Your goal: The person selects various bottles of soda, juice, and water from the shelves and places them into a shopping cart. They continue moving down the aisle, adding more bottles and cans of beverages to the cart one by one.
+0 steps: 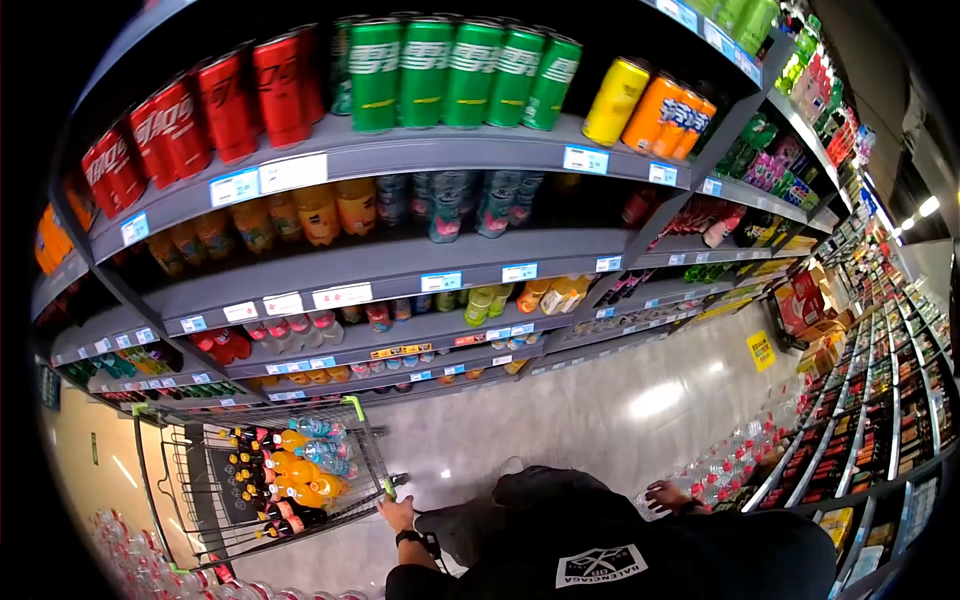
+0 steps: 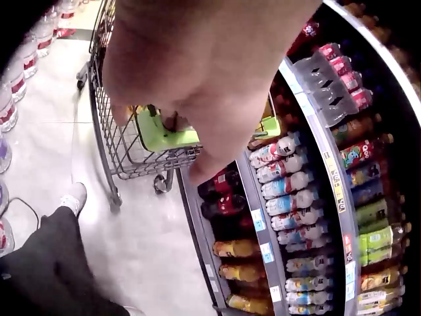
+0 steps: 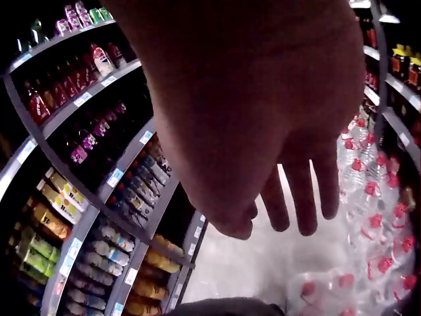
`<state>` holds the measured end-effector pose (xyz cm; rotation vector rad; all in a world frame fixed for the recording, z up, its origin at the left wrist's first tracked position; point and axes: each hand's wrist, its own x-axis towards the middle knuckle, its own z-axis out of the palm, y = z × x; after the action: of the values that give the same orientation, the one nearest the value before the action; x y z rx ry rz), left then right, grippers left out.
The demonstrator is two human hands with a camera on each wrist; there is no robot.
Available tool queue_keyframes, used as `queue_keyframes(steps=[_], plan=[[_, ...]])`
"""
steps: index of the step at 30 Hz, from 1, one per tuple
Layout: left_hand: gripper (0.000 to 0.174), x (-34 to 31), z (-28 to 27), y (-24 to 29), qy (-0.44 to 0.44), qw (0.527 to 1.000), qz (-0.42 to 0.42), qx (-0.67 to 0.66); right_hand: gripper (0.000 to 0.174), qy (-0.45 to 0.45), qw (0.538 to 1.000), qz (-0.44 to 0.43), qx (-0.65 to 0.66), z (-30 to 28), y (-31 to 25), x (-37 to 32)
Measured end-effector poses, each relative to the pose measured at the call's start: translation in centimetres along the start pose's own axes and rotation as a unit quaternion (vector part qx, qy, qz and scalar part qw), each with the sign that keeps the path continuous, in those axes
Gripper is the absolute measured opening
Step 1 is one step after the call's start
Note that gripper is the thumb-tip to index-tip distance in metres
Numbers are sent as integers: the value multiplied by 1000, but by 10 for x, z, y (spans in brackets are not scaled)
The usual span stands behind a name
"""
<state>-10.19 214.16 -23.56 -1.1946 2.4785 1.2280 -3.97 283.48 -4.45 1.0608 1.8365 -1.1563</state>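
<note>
My left hand is at the green corner of a shopping cart. In the left wrist view the same hand has its fingers curled round the cart's green part. Orange, dark and clear bottles lie in the cart's basket. The right hand hangs out to the side, holding nothing; in the right wrist view this hand points its fingers downward, loosely spread.
Shelves of cans and bottles stand ahead. Large clear bottles with red caps stand on the floor at the right, others left of the cart. Another shelf row runs along the right. A yellow floor sign lies farther off.
</note>
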Motion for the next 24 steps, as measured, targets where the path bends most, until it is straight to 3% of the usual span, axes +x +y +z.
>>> queue_keyframes(steps=[3, 4, 7, 10, 12, 13, 16, 17, 21, 24], plan=[[72, -9, 10, 19, -20, 998, -23, 52, 43, 50, 997, -39, 43, -44, -6, 10], [78, 21, 44, -28, -57, 989, 12, 139, 42, 67, 993, -55, 86, -51, -11, 11], [85, -22, 50, 8, -17, 988, 42, 146, 43, 89, 986, -72, 120, -71, -7, 16], [85, -34, 46, 36, -71, 996, -6, 50, 42, 101, 981, -84, 142, -56, -6, 24], [77, -38, 41, 46, -167, 983, 0, -78, 40, 79, 980, -104, 152, -41, 2, 26], [66, -52, 30, 61, -162, 987, -10, -6, 42, 72, 988, -89, 107, -34, 2, 29], [56, -53, 33, 54, -193, 978, 33, -76, 45, 22, 994, -76, 68, -12, 8, 42], [46, -56, 28, 58, -188, 981, 36, -32, 45, 7, 993, -80, 81, -5, 9, 46], [47, -85, -3, 104, -191, 981, 31, -7, 44, -18, 994, -95, 59, 18, -8, 57], [49, -88, -17, 97, -166, 984, 50, -44, 38, -39, 989, -144, 12, 29, -44, 74]])
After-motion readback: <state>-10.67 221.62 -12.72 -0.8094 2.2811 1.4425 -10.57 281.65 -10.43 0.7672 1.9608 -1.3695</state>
